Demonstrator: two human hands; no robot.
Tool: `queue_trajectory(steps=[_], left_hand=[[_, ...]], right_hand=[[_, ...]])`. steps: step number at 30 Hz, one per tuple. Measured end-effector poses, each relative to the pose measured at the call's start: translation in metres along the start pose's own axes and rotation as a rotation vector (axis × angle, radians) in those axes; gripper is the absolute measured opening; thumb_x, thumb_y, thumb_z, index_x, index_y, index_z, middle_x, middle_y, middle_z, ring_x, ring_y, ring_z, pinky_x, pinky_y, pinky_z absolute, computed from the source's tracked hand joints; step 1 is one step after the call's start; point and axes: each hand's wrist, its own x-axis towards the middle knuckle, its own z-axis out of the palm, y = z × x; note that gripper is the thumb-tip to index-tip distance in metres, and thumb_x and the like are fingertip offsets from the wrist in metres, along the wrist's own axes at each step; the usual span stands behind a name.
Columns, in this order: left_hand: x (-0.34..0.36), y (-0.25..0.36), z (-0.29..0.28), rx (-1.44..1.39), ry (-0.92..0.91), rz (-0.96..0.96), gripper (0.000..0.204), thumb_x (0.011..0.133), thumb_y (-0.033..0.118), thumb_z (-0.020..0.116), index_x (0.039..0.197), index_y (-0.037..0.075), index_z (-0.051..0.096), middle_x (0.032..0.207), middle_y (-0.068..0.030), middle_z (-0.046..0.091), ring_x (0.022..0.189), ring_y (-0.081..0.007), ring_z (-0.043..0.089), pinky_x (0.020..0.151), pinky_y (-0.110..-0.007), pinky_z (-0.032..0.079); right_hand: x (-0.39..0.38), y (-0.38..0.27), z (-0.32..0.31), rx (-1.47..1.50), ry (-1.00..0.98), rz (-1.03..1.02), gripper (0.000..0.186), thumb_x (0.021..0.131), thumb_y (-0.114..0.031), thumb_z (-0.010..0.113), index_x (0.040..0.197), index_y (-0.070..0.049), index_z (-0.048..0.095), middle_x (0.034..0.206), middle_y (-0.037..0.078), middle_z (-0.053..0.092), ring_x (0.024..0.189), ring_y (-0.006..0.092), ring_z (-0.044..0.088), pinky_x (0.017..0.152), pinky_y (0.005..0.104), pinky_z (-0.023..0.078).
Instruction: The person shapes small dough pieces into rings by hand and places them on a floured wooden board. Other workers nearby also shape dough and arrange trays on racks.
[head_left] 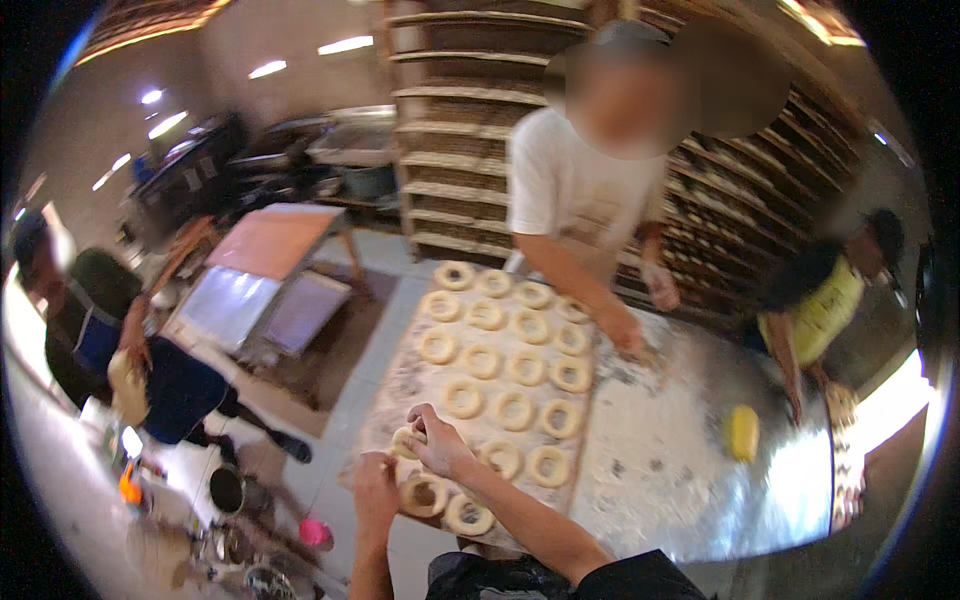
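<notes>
dough (401, 443): board (398, 405) 8 o'clock, long axis hidden | right hand (440, 447): pinching it, nearer, dough at its 9 | left hand (376, 486): curled, grip can't tell, dough at its 1

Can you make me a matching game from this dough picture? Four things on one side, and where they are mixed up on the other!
1. Dough rings
2. Yellow lump
3. Pink thing
4. Dough piece

A. In the picture's lower left
B. Between the left hand and right hand
C. In rows on the floury board
D. On the shiny metal table

Right pairs: 1-C, 2-D, 3-A, 4-B
</notes>
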Motion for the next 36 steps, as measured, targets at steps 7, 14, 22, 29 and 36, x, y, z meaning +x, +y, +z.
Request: queue_trajectory(steps=[7,14,22,29,36], left_hand=[[0.015,0.161,0.100,-0.527,-0.453,0.133,0.032,0.085,-0.002,0.062,0.116,0.004,0.061,0.113,-0.0232,0.066,0.103,-0.0400,0.065,0.083,-0.043,0.052],[-0.027,0.268,0.225,-0.284,-0.501,0.578,0.034,0.086,0.009,0.068,0.119,0.008,0.061,0.105,-0.0215,0.065,0.096,-0.0399,0.064,0.081,-0.045,0.052],[-0.054,0.322,0.245,-0.311,-0.643,0.178,0.029,0.094,0.019,0.066,0.119,0.004,0.063,0.100,-0.0188,0.068,0.094,-0.0358,0.067,0.081,-0.041,0.053],[-0.058,0.369,0.232,-0.894,-0.840,-0.078,0.032,0.092,0.020,0.074,0.115,-0.001,0.066,0.095,-0.0102,0.074,0.088,-0.0131,0.070,0.076,-0.029,0.055],[-0.063,0.393,0.209,-0.568,-0.639,0.186,0.031,0.082,0.003,0.075,0.111,-0.002,0.063,0.098,-0.0125,0.068,0.087,-0.0238,0.068,0.078,-0.035,0.054]], right_hand=[[-0.183,0.095,-0.213,-0.080,0.480,0.324,0.046,0.087,-0.021,0.074,0.129,-0.009,0.062,0.115,0.019,0.070,0.102,0.0292,0.070,0.088,0.0391,0.054],[-0.264,0.188,-0.300,-0.891,0.549,0.399,0.035,0.091,-0.027,0.066,0.120,-0.007,0.064,0.107,0.017,0.069,0.106,0.0335,0.066,0.093,0.0463,0.050],[-0.292,0.185,-0.325,-0.149,0.365,0.433,0.035,0.088,-0.019,0.073,0.113,-0.006,0.054,0.102,0.013,0.065,0.095,0.0261,0.065,0.082,0.0397,0.052],[-0.333,0.152,-0.347,0.251,0.422,0.127,0.047,0.083,-0.008,0.076,0.120,-0.007,0.047,0.097,0.008,0.061,0.088,0.0199,0.062,0.078,0.0350,0.051],[-0.305,0.136,-0.326,-0.035,0.800,0.225,0.060,0.082,-0.011,0.074,0.133,-0.009,0.044,0.111,0.012,0.060,0.101,0.0265,0.061,0.086,0.0405,0.050]])
